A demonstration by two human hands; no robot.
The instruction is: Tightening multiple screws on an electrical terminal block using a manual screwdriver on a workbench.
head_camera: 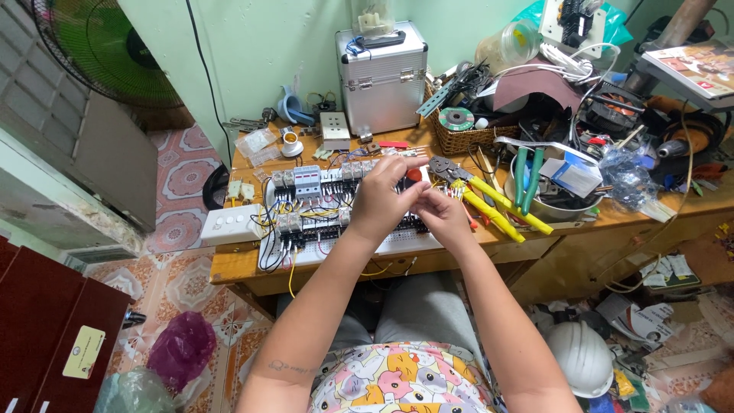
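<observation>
Wall switch plate (pixel 229 224): white, with three buttons, at the left edge of the wooden workbench (pixel 237 264), touching the wiring board's left end.
Wiring board (pixel 336 206): white perforated panel carrying rows of grey breakers and relays joined by yellow, black and blue wires; it lies flat across the bench front, directly under both hands.
Left hand (pixel 380 200): raised over the middle of the board, fingers curled, fingertips pinched on a small red part.
Small red part (pixel 413 175): held between the fingertips of both hands, above the board's right half; its exact kind cannot be told.
Right hand (pixel 443 214): just beside the left hand and touching it, fingers bent upward to meet the red part from below.
Crimping pliers (pixel 489 200): yellow-handled, lying on the bench just right of the hands, jaws pointing toward the board.
Green-handled pliers (pixel 527 180): resting across a round metal bowl (pixel 550 205), to the right of the crimping pliers.
Aluminium case (pixel 381 76): upright at the back of the bench, behind the board.
Wicker basket (pixel 466 138): right of the case, filled with tools and a green disc.
</observation>
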